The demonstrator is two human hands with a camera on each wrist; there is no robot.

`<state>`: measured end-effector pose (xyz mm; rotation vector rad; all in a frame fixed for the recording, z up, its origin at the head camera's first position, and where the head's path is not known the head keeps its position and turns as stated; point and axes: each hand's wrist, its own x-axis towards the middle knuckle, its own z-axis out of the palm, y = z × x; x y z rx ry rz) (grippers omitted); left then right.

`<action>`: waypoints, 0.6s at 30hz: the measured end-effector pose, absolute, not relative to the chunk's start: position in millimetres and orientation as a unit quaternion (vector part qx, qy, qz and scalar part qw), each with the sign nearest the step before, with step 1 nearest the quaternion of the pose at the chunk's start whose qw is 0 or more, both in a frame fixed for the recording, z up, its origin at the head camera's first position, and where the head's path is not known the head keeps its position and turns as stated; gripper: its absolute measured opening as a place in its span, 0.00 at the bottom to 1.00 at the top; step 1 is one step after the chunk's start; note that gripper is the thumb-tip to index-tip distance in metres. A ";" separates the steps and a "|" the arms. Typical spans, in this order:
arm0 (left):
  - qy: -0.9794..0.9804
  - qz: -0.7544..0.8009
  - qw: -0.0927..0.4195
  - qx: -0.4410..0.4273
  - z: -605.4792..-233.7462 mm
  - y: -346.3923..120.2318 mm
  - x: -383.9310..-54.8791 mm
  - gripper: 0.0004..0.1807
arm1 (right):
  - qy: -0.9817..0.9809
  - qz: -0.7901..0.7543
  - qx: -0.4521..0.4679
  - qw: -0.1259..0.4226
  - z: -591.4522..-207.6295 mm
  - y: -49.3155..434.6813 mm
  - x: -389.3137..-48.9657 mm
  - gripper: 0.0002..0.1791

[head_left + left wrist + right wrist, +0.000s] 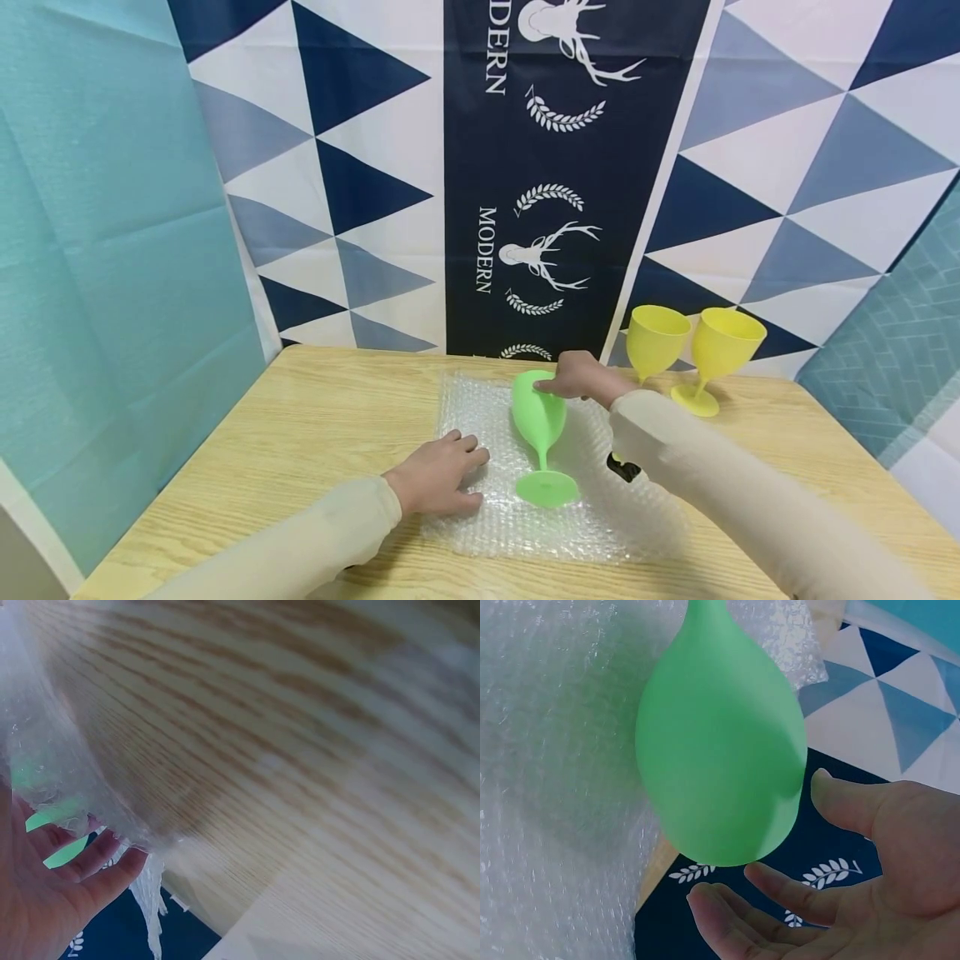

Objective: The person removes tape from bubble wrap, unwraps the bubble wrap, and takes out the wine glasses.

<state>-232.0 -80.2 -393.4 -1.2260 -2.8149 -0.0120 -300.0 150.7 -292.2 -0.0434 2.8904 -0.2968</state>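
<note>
A light green goblet (540, 417) lies on its side on a sheet of bubble wrap (495, 529), its foot towards me and its bowl pointing away. My right hand (581, 375) is at the rim end of the bowl. In the right wrist view, the thumb and fingers of that hand (840, 877) are spread around the rim of the goblet (724, 750); whether they touch it is unclear. On the left edge of the bubble wrap rests my left hand (442, 475), fingers loosely bent. The left wrist view shows these fingers (112, 881) against the wrap's edge (97, 780).
Two yellow goblets (658, 337) (723, 342) stand upright at the back right of the wooden table (337, 400). Behind the table hangs a patterned cloth (375, 167), with a plain teal cloth (112, 208) on the left.
</note>
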 end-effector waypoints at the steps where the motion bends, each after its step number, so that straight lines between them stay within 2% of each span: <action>1: -0.916 -0.003 0.037 -0.399 -393.6 -80.2 -232.4 0.25 | 0.988 -0.103 -0.014 0.117 -292.8 149.9 -300.9 0.25; 10: -0.916 -0.007 0.035 -0.398 -394.2 -80.3 -232.4 0.24 | 0.984 -0.124 0.002 0.127 -302.7 140.8 -308.8 0.31; 18: -0.917 -0.006 0.027 -0.397 -392.5 -80.2 -233.5 0.24 | 0.965 -0.200 0.023 0.168 -309.9 137.6 -314.0 0.42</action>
